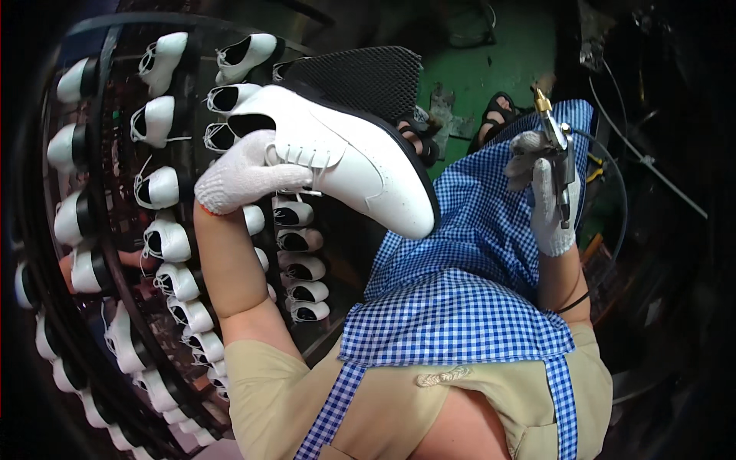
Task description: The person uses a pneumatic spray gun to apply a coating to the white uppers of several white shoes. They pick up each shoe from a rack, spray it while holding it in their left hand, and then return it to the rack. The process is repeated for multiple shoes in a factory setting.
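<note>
My left hand (pixel 247 170), in a white knitted glove, is closed round the ankle and lace area of a white lace-up shoe (pixel 364 169). The shoe has a black sole and small punched holes, and its toe points to the lower right. Its laces hang loosely by my thumb. At the right, my right hand (pixel 550 215) wears a white glove with grey, stained fingers. It grips a metal spray gun (pixel 566 157) with a brass nozzle at the top, held upright and apart from the shoe. Some of those fingers are hidden behind the gun.
Racks on the left carry many white shoes (pixel 163 188) in rows. A black mesh panel (pixel 360 77) stands beyond the held shoe. A dark hose (pixel 625 199) curves from the gun down the right side. Sandalled feet (pixel 498 113) rest on the green floor (pixel 506 54).
</note>
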A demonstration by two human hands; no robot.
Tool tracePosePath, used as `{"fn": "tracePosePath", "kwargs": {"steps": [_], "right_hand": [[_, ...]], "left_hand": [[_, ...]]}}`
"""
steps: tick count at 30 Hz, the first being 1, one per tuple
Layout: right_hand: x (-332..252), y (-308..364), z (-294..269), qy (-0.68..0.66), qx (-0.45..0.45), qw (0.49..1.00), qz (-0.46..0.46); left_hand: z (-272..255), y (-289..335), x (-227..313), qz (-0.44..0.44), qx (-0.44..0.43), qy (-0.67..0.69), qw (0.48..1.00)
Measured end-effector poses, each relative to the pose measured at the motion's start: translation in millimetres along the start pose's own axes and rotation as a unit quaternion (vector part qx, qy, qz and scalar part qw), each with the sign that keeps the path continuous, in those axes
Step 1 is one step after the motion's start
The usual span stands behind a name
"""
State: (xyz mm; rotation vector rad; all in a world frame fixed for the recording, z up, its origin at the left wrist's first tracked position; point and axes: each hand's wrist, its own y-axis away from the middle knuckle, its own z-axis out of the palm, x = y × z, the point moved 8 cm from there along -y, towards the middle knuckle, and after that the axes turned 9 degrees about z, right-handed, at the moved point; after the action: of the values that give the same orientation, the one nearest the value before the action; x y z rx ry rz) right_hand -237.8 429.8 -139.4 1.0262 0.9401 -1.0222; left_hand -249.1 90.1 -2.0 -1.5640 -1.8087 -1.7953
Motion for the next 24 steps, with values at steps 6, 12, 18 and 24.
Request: {"fn": "tracePosePath", "kwargs": {"steps": [6,12,18,24], "right_hand": [[1.5,-19.6,54.3,0.064,-0.056,0.990,-0.112],[30.0,-54.4,104.4,0.030,-0.130,0.984,-0.116],[63.9,-100.6,71.8,0.286,-0.020,0.935,-0.208],[9.7,-124.5,75.2,0.193,-0.061,0.951,-0.235]], "left_hand": [[23.6,75.6,-82.5,0.021,0.174,0.164,0.971],[109.2,156.0,-196.5,0.186,0.353,0.380,0.835],[236.5,240.0,-319.6,0.097,0.635,0.419,0.642],[375.6,272.5,-457.1,-0.049,0.857,0.435,0.274]]}}
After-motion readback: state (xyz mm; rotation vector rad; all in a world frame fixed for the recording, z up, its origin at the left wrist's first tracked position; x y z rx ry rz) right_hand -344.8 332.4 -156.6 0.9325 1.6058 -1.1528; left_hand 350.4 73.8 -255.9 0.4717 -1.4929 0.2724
